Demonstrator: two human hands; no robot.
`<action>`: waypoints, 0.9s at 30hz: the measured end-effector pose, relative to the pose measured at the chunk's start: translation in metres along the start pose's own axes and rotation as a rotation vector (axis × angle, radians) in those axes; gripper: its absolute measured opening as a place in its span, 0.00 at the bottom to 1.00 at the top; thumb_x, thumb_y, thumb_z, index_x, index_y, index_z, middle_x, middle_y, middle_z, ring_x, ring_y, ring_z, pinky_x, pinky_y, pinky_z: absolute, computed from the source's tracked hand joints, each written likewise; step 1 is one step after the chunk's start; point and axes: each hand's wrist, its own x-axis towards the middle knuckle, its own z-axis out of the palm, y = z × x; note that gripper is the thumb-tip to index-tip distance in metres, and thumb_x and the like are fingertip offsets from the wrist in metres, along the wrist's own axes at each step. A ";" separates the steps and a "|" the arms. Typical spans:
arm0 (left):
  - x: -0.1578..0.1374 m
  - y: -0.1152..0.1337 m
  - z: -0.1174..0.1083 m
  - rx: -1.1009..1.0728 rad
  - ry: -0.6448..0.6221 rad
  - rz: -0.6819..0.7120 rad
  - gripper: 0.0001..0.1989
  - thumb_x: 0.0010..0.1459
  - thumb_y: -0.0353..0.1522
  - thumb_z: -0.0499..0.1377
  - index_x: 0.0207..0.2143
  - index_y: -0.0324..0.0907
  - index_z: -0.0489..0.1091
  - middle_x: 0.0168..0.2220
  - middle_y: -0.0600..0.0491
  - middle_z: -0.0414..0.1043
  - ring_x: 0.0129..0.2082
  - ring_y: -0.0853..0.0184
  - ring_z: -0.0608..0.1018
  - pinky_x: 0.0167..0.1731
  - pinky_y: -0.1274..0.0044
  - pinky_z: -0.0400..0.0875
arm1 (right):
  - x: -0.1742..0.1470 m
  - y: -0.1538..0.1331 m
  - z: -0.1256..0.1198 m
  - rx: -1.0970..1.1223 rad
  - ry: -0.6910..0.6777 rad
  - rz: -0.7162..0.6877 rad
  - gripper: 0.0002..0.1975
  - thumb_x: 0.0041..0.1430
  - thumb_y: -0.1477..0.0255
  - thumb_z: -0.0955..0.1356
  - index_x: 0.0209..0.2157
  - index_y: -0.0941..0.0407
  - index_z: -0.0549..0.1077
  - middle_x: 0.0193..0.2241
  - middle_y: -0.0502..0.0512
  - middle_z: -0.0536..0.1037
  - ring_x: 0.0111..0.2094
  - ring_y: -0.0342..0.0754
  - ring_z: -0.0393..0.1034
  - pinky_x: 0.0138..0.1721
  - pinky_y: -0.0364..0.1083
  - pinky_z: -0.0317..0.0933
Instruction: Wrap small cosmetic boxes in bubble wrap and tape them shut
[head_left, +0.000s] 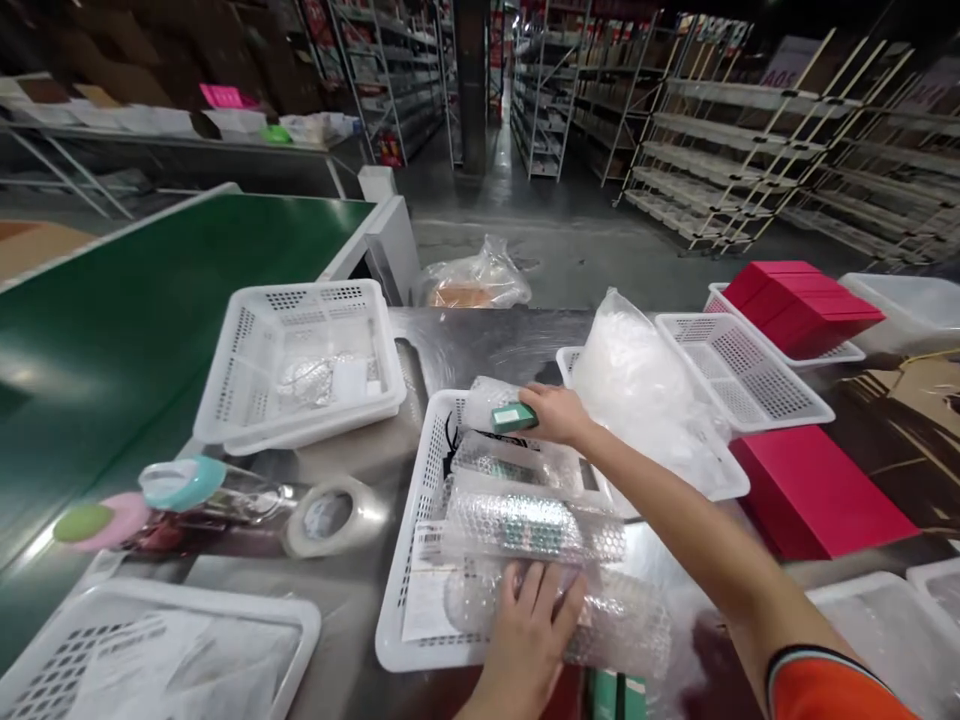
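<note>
A white perforated basket (397, 600) stands on the metal table with several bubble-wrapped packages in it. At its far end my right hand (556, 412) is closed around a small green box (513, 418), beside a clump of bubble wrap (487, 395). My left hand (529, 620) lies over the nearest bubble-wrapped package (622, 620), fingers curved onto its top. That package reaches past the basket's right side. Between my hands are two more wrapped packages (532, 515), with green showing through. A printed paper slip (429, 590) lies at the basket's left.
To the left are stacked white baskets (300, 435), a tape roll (334, 515), a turquoise-topped item (184, 482) and a green conveyor belt (150, 260). A clear plastic bag (630, 370), an open basket (750, 375) and red boxes (825, 490) are on the right.
</note>
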 end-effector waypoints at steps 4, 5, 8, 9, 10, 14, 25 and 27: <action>0.005 0.001 0.002 0.096 0.260 0.023 0.25 0.62 0.36 0.58 0.62 0.48 0.65 0.51 0.46 0.77 0.50 0.55 0.75 0.53 0.57 0.68 | 0.030 -0.005 0.033 -0.008 -0.088 -0.076 0.24 0.57 0.57 0.75 0.50 0.56 0.72 0.49 0.63 0.77 0.45 0.60 0.75 0.44 0.48 0.63; 0.005 0.004 0.003 0.124 0.325 0.026 0.23 0.63 0.35 0.57 0.60 0.47 0.67 0.50 0.47 0.78 0.50 0.55 0.74 0.54 0.58 0.66 | 0.033 -0.004 0.042 0.004 -0.095 -0.076 0.25 0.56 0.58 0.75 0.51 0.56 0.73 0.50 0.63 0.76 0.47 0.60 0.74 0.46 0.49 0.64; 0.001 0.014 -0.001 0.126 0.358 -0.027 0.23 0.62 0.33 0.58 0.60 0.47 0.68 0.50 0.47 0.77 0.52 0.55 0.72 0.58 0.57 0.59 | 0.034 -0.001 0.061 0.048 -0.090 -0.070 0.25 0.56 0.59 0.76 0.51 0.56 0.73 0.58 0.66 0.72 0.54 0.62 0.71 0.53 0.51 0.62; -0.003 0.017 -0.007 0.094 0.310 -0.055 0.26 0.60 0.35 0.59 0.61 0.48 0.66 0.52 0.47 0.76 0.53 0.54 0.72 0.58 0.56 0.58 | 0.031 0.001 0.063 0.065 -0.094 -0.066 0.25 0.56 0.58 0.76 0.50 0.57 0.73 0.59 0.66 0.71 0.56 0.62 0.69 0.55 0.52 0.62; -0.009 0.018 -0.015 0.053 0.247 -0.082 0.30 0.58 0.36 0.61 0.63 0.48 0.64 0.53 0.46 0.75 0.54 0.53 0.71 0.59 0.54 0.57 | 0.027 0.003 0.062 0.090 -0.093 -0.057 0.26 0.54 0.57 0.77 0.49 0.57 0.74 0.59 0.66 0.71 0.58 0.63 0.68 0.56 0.52 0.61; -0.028 0.000 -0.077 -0.008 0.088 -0.097 0.45 0.49 0.37 0.65 0.69 0.50 0.55 0.58 0.43 0.71 0.56 0.47 0.70 0.57 0.54 0.59 | -0.008 0.016 0.031 0.333 0.111 0.089 0.23 0.50 0.62 0.79 0.43 0.58 0.74 0.55 0.65 0.74 0.58 0.63 0.67 0.55 0.53 0.62; 0.162 -0.097 -0.139 0.247 -0.245 -0.138 0.46 0.54 0.37 0.67 0.70 0.42 0.51 0.66 0.36 0.60 0.62 0.46 0.67 0.64 0.52 0.57 | -0.243 -0.009 -0.008 1.054 0.718 0.785 0.20 0.53 0.52 0.71 0.36 0.54 0.68 0.22 0.44 0.67 0.22 0.43 0.59 0.25 0.43 0.56; 0.174 -0.102 -0.120 0.233 -0.353 -0.168 0.44 0.57 0.37 0.66 0.70 0.41 0.50 0.68 0.36 0.58 0.65 0.46 0.64 0.65 0.47 0.52 | -0.281 -0.032 0.024 1.042 0.697 0.932 0.22 0.54 0.51 0.71 0.38 0.54 0.69 0.24 0.46 0.70 0.23 0.44 0.62 0.26 0.44 0.59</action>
